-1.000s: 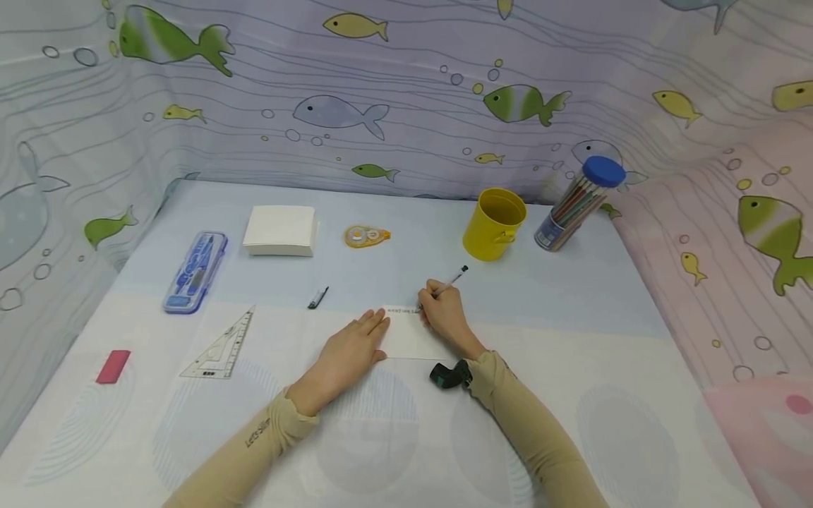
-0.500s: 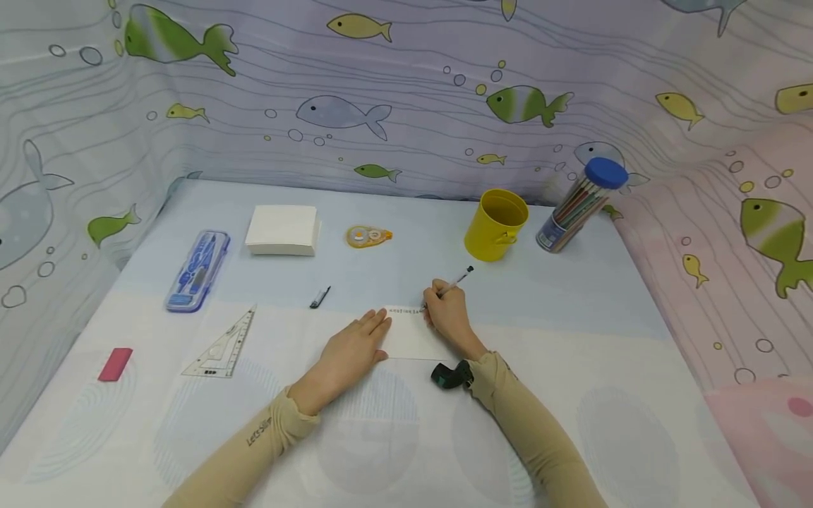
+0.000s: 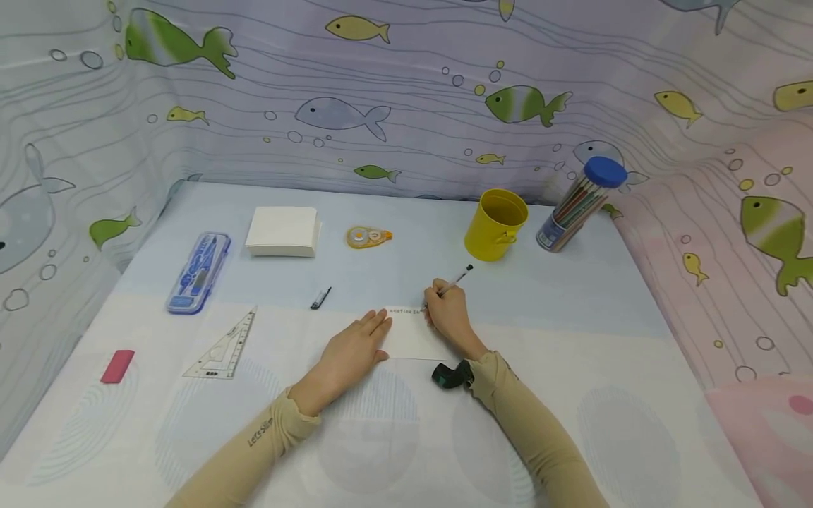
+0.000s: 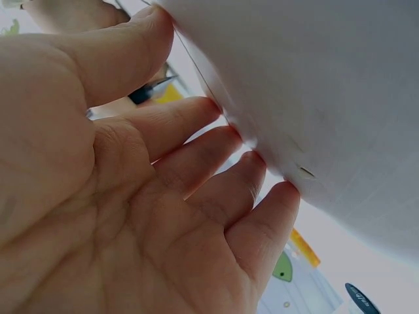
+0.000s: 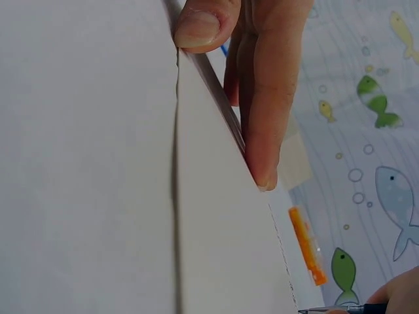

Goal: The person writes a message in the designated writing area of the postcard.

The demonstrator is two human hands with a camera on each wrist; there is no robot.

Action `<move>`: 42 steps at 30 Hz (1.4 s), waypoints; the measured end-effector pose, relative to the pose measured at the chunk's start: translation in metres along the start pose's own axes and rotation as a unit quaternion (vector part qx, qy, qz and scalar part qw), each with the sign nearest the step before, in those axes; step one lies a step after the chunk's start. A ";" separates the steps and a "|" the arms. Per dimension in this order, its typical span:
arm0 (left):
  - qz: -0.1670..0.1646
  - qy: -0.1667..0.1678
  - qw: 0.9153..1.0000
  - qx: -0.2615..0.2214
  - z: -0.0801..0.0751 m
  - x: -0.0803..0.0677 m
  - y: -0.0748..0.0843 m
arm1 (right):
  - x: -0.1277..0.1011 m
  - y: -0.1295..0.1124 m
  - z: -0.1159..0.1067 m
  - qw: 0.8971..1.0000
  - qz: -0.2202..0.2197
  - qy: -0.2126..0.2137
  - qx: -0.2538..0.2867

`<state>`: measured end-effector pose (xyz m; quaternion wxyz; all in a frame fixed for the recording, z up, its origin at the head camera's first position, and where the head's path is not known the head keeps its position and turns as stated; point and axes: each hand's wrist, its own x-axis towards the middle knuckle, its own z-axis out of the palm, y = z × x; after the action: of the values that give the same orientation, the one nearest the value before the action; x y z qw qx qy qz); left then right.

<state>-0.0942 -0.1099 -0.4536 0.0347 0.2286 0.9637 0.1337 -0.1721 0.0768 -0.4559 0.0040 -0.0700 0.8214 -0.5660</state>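
Note:
A small white sheet of paper [image 3: 413, 335] lies on the table, with one line of small dark writing along its far edge. My left hand [image 3: 346, 356] rests on the left side of the sheet, fingers extended and thumb spread. In the left wrist view its fingertips [image 4: 287, 190] touch the paper. My right hand [image 3: 447, 314] pinches a slim pen [image 3: 456, 277], its dark back end pointing up and right. The nib meets the end of the written line. In the right wrist view the pen [image 5: 344, 309] shows at the lower right corner, beside the row of marks.
Left of the hands lie a pen cap [image 3: 320, 298], a set square [image 3: 224, 346], a red eraser [image 3: 117, 366] and a blue stationery case [image 3: 199, 273]. Farther back are a paper stack [image 3: 282, 229], correction tape [image 3: 368, 237], a yellow cup [image 3: 489, 236] and a pencil tub [image 3: 578, 204].
The right hand and pen have shifted slightly to the right, and the line of writing has grown longer. My left hand has stayed in place on the sheet.

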 end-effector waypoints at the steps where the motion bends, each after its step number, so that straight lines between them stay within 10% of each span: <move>1: 0.000 -0.001 1.000 0.001 0.000 0.000 0.000 | 0.000 0.001 0.000 1.000 -0.002 0.003 -0.001; 32: -0.001 -0.005 1.000 0.000 0.001 -0.001 0.002 | 0.011 0.041 0.005 0.999 -0.010 0.026 0.017; 42: 0.001 0.006 1.000 0.008 -0.001 -0.001 0.001 | 0.001 0.007 -0.001 1.000 0.006 0.002 0.007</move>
<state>-0.0931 -0.1099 -0.4527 0.0269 0.2285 0.9647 0.1278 -0.1742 0.0803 -0.4615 0.0060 -0.0636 0.8177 -0.5720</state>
